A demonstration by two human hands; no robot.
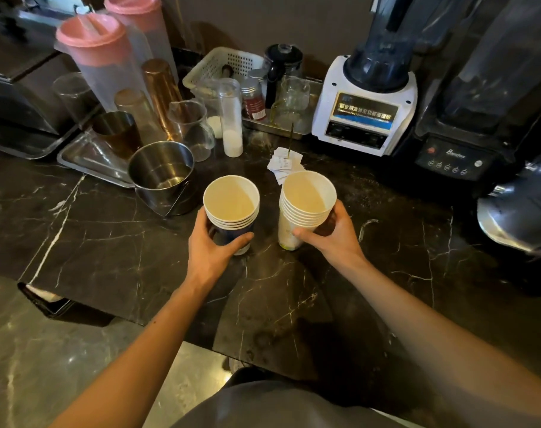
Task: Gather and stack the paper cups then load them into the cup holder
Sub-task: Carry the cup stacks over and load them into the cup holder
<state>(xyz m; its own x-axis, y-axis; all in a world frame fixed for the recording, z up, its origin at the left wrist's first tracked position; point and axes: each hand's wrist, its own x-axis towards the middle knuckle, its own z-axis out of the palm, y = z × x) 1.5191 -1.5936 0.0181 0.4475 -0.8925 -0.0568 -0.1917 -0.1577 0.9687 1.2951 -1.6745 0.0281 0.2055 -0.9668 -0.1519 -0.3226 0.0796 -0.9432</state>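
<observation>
Two stacks of paper cups stand side by side on the dark marble counter [108,230]. The left stack [232,205] has several nested cups with a dark blue outer wall; my left hand [213,242] is wrapped around its lower part. The right stack [306,202] is taller, white on the outside, and leans a little to the left; my right hand [331,233] grips it from the right side. Both stacks rest on or just above the counter, about a hand's width apart. No cup holder is visible in this view.
Behind the left stack sits a steel bucket [161,174] beside a tray of metal and glass cups [114,149]. A clear sugar dispenser [230,118], paper slips [286,163], a white blender [365,100] and a black blender [467,118] line the back. A kettle [519,208] stands at right.
</observation>
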